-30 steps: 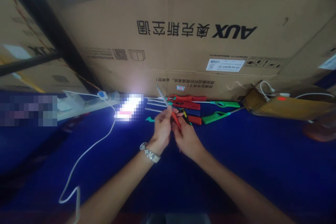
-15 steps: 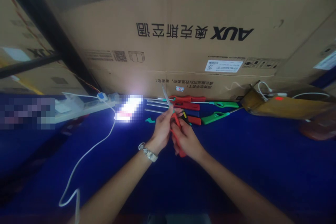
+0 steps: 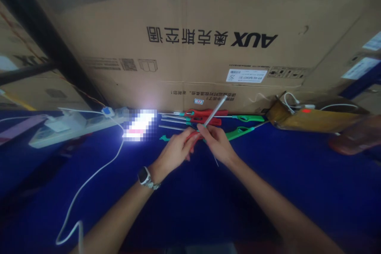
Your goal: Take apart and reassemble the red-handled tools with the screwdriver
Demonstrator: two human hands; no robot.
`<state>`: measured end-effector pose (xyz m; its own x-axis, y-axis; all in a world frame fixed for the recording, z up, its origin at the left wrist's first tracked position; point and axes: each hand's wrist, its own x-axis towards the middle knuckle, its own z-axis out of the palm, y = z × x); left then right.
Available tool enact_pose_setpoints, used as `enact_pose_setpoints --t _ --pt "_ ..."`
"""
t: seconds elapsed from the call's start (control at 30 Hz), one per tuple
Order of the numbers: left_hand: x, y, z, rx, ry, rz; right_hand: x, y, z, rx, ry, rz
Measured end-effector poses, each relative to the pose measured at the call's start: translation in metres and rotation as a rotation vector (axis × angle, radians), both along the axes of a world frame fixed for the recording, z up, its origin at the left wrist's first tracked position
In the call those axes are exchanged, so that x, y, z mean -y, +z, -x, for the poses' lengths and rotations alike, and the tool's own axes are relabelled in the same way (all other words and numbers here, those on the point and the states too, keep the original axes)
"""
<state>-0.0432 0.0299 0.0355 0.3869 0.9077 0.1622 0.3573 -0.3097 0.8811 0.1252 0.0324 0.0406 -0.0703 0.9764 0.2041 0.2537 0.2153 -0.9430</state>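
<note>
Handle (image 3: 192, 135) red, mostly hidden inside closed left hand (image 3: 174, 154); right hand (image 3: 219, 147) pinches metal tube (image 3: 216, 109); junction blurred

I see a blue-covered table (image 3: 268, 190). Red and green lighters (image 3: 208, 116) lie in a row at its far edge. A white power strip (image 3: 59, 133) and a loose cable (image 3: 89, 182) lie to the left.

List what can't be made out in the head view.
- lighter: handle mostly covered by left hand and right hand, head view.
- bright patch: pixelated over, head view.
- box label: print too small, head view.
- brown object: blurred, cut by right edge.
</note>
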Motion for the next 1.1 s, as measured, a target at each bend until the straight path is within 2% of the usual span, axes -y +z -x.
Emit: enact_pose_setpoints --t 0.13,0.27,0.33,0.47,0.53,0.63,0.7,0.77,0.9,1.0,1.1 --pt "0.003 0.001 0.002 -0.071 0.033 -0.121 -0.016 -0.001 0.011 -0.080 -0.029 0.033" --pt "-0.001 -0.003 0.004 0.009 0.007 -0.106 -0.018 -0.004 0.017 -0.065 -0.062 0.073" --pt "-0.002 -0.005 0.003 0.102 -0.004 -0.067 -0.016 -0.005 0.018 -0.063 -0.115 0.034" --pt "0.000 0.000 -0.003 0.228 0.067 -0.051 -0.011 -0.003 0.018 -0.035 -0.196 -0.072" --pt "0.002 0.005 -0.003 0.260 0.004 0.052 -0.007 0.001 0.016 -0.028 -0.190 -0.100" --pt "0.004 0.013 0.000 0.295 -0.223 0.384 -0.005 0.009 0.012 -0.056 -0.183 -0.136" --pt "0.004 0.014 0.004 0.292 -0.312 0.505 -0.008 0.011 0.009 -0.090 -0.204 -0.170" --pt "0.003 0.012 0.006 0.262 -0.260 0.382 -0.014 0.009 0.004 -0.125 -0.231 -0.172" --pt "-0.005 0.004 0.012 0.113 -0.028 -0.075 -0.031 -0.002 -0.009 -0.212 -0.324 -0.086" --pt "-0.011 0.003 0.020 -0.054 0.012 -0.176 -0.041 -0.004 -0.019 -0.289 -0.399 -0.063" --pt "-0.015 0.006 0.027 -0.098 -0.015 -0.197 -0.047 0.002 -0.026 -0.287 -0.409 -0.101"
